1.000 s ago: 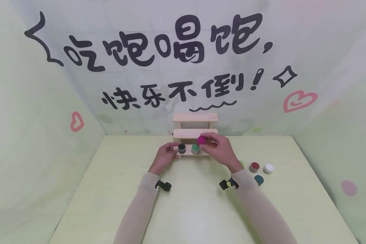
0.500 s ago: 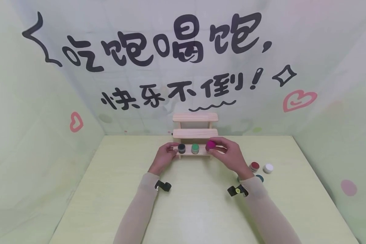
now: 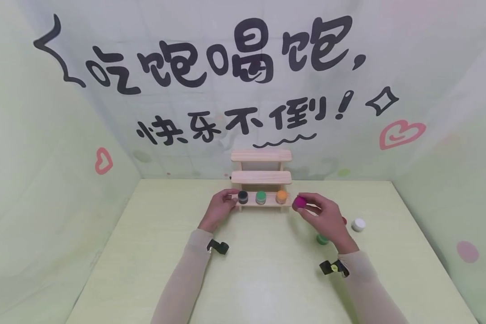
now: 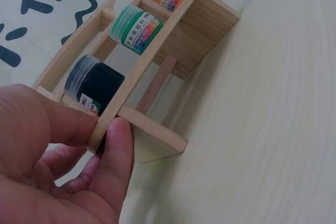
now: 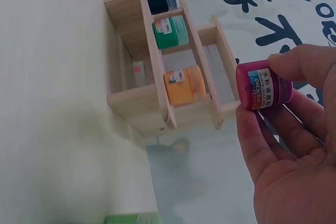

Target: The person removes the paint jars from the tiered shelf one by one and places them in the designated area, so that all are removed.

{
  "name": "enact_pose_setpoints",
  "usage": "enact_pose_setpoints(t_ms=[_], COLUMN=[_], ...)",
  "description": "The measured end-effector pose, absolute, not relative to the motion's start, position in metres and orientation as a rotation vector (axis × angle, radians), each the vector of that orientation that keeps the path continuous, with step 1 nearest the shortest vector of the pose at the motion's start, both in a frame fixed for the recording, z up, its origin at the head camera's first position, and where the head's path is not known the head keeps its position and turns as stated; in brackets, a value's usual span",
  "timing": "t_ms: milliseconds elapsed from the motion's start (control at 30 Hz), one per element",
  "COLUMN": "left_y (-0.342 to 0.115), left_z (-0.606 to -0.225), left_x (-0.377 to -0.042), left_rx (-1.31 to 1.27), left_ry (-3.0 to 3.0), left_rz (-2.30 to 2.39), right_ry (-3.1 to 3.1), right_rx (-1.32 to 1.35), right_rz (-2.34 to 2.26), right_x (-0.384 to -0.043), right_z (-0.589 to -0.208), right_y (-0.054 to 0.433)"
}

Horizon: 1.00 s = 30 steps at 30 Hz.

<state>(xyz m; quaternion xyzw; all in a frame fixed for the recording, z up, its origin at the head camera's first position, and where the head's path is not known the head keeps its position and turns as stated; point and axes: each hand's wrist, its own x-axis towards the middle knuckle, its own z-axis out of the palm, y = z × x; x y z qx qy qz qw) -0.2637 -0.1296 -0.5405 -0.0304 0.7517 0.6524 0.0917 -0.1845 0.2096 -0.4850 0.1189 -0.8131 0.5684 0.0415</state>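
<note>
My left hand (image 3: 218,208) pinches the left end of the lowest step of a three-step wooden rack (image 4: 157,74) between thumb and fingers. On that step stand a black paint jar (image 3: 243,197), a green paint jar (image 3: 261,198) and an orange paint jar (image 3: 281,197), spaced in a row. Just off the rack's right end, my right hand (image 3: 324,218) holds a magenta paint jar (image 5: 262,85) between thumb and fingertips. In the right wrist view this jar is tilted on its side, its label showing.
To the right on the table (image 3: 243,279) are a white jar (image 3: 359,225), a partly hidden red jar (image 3: 344,221) and a green jar (image 3: 322,239) beside my right wrist. A printed cloth backdrop (image 3: 186,157) stands close behind the rack.
My right hand has moved right with the magenta jar, from over the green jar to past the rack's end. The orange jar has come into view. My left hand keeps its grip.
</note>
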Motion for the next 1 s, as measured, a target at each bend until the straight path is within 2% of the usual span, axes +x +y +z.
enact_pose_setpoints(t_ms=[567,1000], left_y=[-0.132,-0.133], left_z=[-0.544,-0.554], left_x=[-0.264,-0.261], left_rx=[-0.113,-0.023], left_ry=[2.180,2.187], left_rz=[1.993,2.024], right_ry=[-2.486,-2.481], right_rx=[0.261,0.145], right_rz=[1.666,1.507], right_x=[-0.154,-0.132], right_z=[-0.502,-0.505], right_y=[0.249,0.276])
